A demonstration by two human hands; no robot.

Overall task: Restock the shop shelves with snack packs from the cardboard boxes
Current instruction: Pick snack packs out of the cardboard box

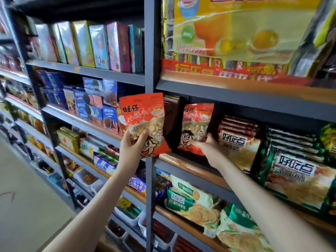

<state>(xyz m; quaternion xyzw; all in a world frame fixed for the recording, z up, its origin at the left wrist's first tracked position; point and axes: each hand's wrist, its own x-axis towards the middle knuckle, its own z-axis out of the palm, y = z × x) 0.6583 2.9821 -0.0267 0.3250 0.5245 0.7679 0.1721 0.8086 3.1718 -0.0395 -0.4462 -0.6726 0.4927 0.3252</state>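
Two bare forearms reaching up from the bottom edge toward a shop shelf [190, 176]. Left hand [133, 148] closed around the lower half of a red snack pack [143, 122], thumb across the front, pack upright with a slight lean, held in front of the grey upright post [149, 51] and clear of the shelf. Right hand [209, 144] further in, fingers wrapped on the lower right edge of a second red snack pack [197, 127], its base on or just above the shelf board; cannot tell which.

Best handled by standing the right-hand pack upright, face out, pushed back into the dark gap just left of the brown biscuit packs [238, 142], then letting go only once steady. Left-hand pack to follow, directly in front of or beside the first, label forward and bottom gusset flat, so neither tips forward over the shelf lip.

Count: two red snack packs, one per hand. Two hands, both gripping. Beside the right hand, one row of brown biscuit packs, then beyond it a row of green ones [294, 170]; number in each row too tightly stacked to count. No cardboard boxes clearly in view.
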